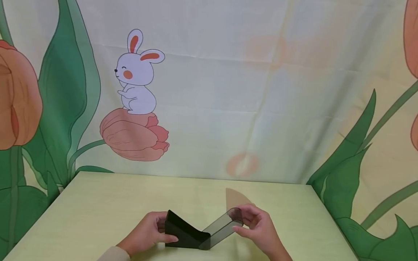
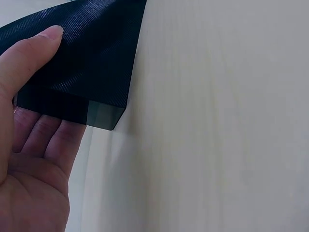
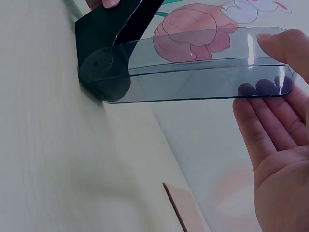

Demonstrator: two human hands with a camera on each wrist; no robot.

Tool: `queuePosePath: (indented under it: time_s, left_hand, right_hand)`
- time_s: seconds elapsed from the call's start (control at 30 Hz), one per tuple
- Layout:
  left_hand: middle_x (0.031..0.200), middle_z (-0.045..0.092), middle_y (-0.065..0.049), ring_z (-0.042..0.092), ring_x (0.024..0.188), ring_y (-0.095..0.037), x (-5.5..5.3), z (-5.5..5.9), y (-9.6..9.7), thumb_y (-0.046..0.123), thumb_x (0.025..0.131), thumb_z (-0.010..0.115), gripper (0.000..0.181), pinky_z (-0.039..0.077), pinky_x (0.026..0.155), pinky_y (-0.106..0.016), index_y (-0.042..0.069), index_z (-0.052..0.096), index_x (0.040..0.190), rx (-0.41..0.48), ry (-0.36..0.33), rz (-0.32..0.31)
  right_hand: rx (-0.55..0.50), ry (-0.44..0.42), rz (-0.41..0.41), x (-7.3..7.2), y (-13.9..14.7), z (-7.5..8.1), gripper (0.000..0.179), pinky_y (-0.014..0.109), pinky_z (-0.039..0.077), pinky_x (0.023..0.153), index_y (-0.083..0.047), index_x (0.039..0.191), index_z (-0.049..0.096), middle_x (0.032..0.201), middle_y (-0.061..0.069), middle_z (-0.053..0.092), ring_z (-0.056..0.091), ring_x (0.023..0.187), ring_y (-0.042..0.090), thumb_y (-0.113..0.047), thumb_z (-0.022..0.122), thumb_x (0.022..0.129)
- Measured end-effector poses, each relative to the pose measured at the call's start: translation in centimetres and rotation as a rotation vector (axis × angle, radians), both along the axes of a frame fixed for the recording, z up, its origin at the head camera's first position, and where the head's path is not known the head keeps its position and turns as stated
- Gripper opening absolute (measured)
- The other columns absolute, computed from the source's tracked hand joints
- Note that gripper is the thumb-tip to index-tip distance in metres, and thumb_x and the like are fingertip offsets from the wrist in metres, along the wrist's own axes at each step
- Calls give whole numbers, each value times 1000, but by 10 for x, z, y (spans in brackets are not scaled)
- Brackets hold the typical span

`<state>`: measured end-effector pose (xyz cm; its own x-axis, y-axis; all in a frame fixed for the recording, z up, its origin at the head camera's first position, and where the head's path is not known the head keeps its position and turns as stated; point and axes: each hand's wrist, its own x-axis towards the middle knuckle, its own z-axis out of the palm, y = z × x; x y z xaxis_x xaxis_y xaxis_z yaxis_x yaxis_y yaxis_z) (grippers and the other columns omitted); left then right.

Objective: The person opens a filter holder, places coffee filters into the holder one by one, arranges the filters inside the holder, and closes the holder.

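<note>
A black wedge-shaped case [image 1: 183, 232] stands on the table, tall at its left end and low at the right. My left hand [image 1: 155, 232] grips the tall end, thumb [image 2: 34, 55] on the near face and fingers behind and under it. From the low end a clear smoky-grey lid [image 1: 223, 226] slants up to the right, swung away from the case on its hinge. At the lid's raised end my right hand [image 1: 258, 228] pinches it, with the thumb on one side and several fingertips [image 3: 265, 88] showing through the plastic.
A tan fan-shaped piece [image 1: 236, 198] lies on the pale table [image 1: 107, 195] behind the lid, partly hidden by my right hand. Along the table's back edge hangs a cloth backdrop [image 1: 202, 90] printed with tulips and a rabbit.
</note>
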<state>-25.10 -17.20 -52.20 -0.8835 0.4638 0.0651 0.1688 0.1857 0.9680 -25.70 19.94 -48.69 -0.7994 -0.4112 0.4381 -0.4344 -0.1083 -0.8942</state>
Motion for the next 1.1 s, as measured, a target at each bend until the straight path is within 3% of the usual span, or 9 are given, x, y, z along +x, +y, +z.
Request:
queuePosePath:
  time_s: [0.2, 0.63, 0.77, 0.97, 1.1]
  left_hand:
    - [111, 78, -10, 76, 98, -18, 1, 1, -1, 19, 80, 89, 42, 58, 84, -23, 7, 72, 116, 22, 11, -4]
    - [110, 78, -10, 76, 96, -19, 0, -1, 0, 18, 80, 89, 42, 59, 82, -24, 6, 71, 117, 28, -2, -12]
    - [111, 78, -8, 76, 98, -21, 0, -1, 0, 19, 80, 89, 42, 58, 83, -24, 9, 72, 117, 17, -11, -9]
    - [111, 78, -8, 76, 98, -22, 0, -1, -1, 19, 80, 89, 41, 58, 83, -25, 10, 72, 117, 11, -20, -6]
    - [111, 78, -8, 76, 98, -22, 1, 1, 0, 19, 80, 89, 42, 58, 83, -25, 10, 72, 117, 10, -7, -5]
  right_hand:
    - [0, -18, 2, 2, 9, -3, 47, 29, 57, 96, 15, 123, 56, 118, 32, 68, 72, 110, 19, 10, 79, 82]
    - [-53, -34, 44, 4, 17, -14, 45, 30, 57, 97, 20, 122, 52, 120, 23, 71, 72, 111, 22, 14, 74, 84]
    - [-48, -90, 15, 6, 17, -14, 47, 29, 57, 97, 20, 123, 53, 120, 17, 73, 72, 111, 20, 12, 76, 83]
    - [-2, -97, -35, 6, 20, -9, 44, 29, 55, 101, 15, 129, 55, 125, 13, 71, 70, 117, 19, 9, 71, 89]
    - [22, -152, -163, -4, 20, 1, 33, 30, 55, 101, 10, 131, 59, 128, 17, 70, 70, 117, 20, -5, 61, 101]
